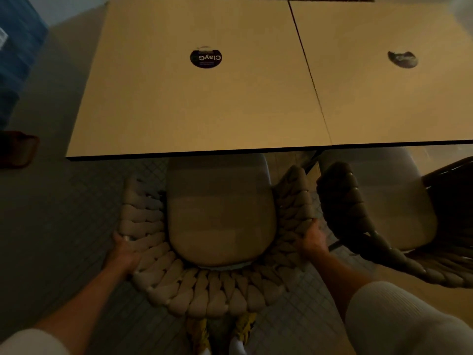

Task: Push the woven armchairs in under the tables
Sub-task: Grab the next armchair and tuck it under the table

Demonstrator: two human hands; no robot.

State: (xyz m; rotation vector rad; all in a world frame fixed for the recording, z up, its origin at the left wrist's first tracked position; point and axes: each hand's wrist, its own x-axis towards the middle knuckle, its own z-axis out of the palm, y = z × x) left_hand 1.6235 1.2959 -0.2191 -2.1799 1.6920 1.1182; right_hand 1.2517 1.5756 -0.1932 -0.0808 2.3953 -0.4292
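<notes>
Gripping the woven armchair (204, 290) by its curved rim, you have your left hand (122, 249) curled round the left side and your right hand (311, 242) curled round the right side, both closed on the thick braid. The chair faces the left table (199, 111). The front of its seat cushion (220, 213) sits just under the near edge, and most of the seat is out in the open.

Push straight ahead with equal force from both hands so the chair does not yaw. Its right arm stands near the rim of the darker armchair (340, 201) beside it, and a skew that way would likely make the two rub. Watch the arm tips as they reach the table edge; from above I cannot tell whether they clear underneath. Slide it low and steady so the legs do not catch on the tiled floor (64, 213).

The seat and weave cover the chair's legs, and the tabletop hides most of what stands beneath it. Your fingertips on the outer side of the rim are out of sight. The darker armchair, by the right table (396, 103), is cut off at the frame edge. The light is dim, and the yellowish patterned shape below the chair back is too murky to name.
</notes>
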